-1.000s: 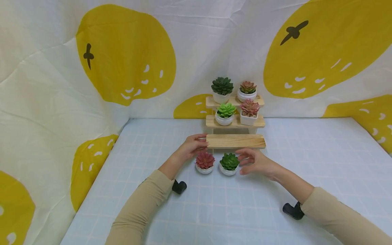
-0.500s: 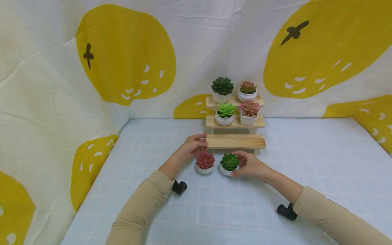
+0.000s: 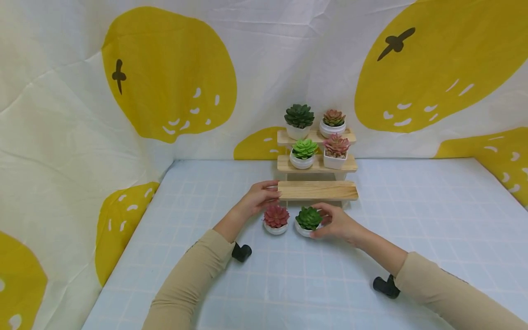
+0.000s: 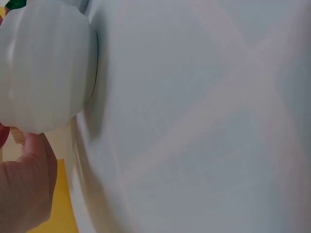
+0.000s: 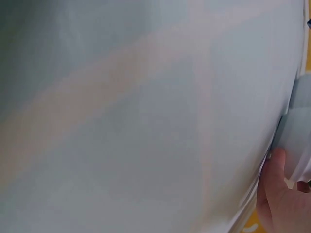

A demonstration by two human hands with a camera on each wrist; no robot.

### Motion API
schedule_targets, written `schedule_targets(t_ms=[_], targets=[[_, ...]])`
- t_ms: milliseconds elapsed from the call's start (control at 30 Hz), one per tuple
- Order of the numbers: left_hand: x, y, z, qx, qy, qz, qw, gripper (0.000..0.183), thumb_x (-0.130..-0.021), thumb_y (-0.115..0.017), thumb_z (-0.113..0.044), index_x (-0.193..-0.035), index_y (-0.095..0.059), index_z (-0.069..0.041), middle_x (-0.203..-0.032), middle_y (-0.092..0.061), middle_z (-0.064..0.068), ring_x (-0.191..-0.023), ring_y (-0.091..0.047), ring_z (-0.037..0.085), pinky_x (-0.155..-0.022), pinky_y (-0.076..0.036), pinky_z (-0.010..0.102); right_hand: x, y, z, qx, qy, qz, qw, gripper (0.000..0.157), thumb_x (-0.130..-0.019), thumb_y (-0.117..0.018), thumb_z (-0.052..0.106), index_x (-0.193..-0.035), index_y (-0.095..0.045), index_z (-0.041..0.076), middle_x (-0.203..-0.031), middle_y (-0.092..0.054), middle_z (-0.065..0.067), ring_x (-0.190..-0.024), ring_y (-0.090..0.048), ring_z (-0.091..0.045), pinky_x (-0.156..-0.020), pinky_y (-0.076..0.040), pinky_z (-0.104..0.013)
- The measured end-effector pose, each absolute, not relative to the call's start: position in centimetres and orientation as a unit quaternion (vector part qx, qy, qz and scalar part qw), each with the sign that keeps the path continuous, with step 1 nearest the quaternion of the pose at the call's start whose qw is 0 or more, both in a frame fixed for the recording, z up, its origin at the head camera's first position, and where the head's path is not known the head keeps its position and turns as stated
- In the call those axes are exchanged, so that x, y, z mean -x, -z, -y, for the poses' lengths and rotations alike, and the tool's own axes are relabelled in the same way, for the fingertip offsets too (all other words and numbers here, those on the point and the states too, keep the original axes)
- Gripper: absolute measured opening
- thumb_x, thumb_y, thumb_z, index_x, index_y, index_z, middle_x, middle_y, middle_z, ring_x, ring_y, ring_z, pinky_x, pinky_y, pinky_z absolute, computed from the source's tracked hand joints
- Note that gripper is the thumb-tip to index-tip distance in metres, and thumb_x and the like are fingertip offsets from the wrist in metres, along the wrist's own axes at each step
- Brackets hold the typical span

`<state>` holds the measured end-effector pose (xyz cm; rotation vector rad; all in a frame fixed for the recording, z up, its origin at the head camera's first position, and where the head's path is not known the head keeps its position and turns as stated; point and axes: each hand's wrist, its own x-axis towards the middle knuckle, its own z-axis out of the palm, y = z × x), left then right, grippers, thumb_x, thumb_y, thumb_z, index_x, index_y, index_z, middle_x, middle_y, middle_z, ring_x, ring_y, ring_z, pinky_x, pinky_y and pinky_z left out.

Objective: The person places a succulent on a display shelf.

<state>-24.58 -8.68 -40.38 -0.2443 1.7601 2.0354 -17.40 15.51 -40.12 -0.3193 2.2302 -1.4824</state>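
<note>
In the head view my left hand (image 3: 259, 198) grips the left end of the lowest board of a three-step wooden plant stand (image 3: 317, 190). My right hand (image 3: 340, 224) holds a dark green succulent (image 3: 308, 218) in a round white pot by its right side, thumb in front and fingers behind. That pot stands on the table before the stand. Just left of it, close below my left hand, sits a red succulent (image 3: 276, 217) in a white pot. The left wrist view shows this ribbed white pot (image 4: 48, 65) large, partly covering the fingers of my left hand.
On the top step stand a dark green succulent (image 3: 299, 120) and an orange-green one (image 3: 333, 123). The middle step bears a bright green succulent (image 3: 304, 153) and a pink one (image 3: 336, 150) in a square pot. A patterned cloth wall (image 3: 272, 68) rises close behind the stand.
My right hand has moved left from beside the green succulent's pot and taken hold of it. The left hand has kept its place at the stand.
</note>
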Motion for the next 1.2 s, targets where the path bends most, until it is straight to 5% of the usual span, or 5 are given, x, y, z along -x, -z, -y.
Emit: schedule_targets(t_ms=[600,1200], targets=[[24.4,40.3,8.7,0.086,-0.739,-0.632,0.217,0.049,-0.087,-0.058,0.007,-0.134,-0.048,-0.001,-0.127,-0.053,0.021,-0.081,-0.060,0.015,-0.070,-0.055,0.024,17.2,39.2,-15.6,0.119,0.553,-0.794,0.224,0.073,-0.074,-0.078,0.011,-0.136,-0.040,0.000,-0.114,-0.047,-0.019,-0.090,-0.052,-0.024,-0.071,-0.050,-0.030],[24.6,40.4,8.7,0.100,-0.734,-0.635,0.218,0.048,-0.086,-0.060,0.006,-0.133,-0.050,-0.003,-0.123,-0.056,0.020,-0.079,-0.061,0.015,-0.074,-0.055,0.027,18.6,35.1,-15.4,0.109,0.560,-0.795,0.207,0.075,-0.078,-0.075,0.014,-0.140,-0.034,0.005,-0.123,-0.045,-0.020,-0.103,-0.049,-0.028,-0.082,-0.047,-0.031]])
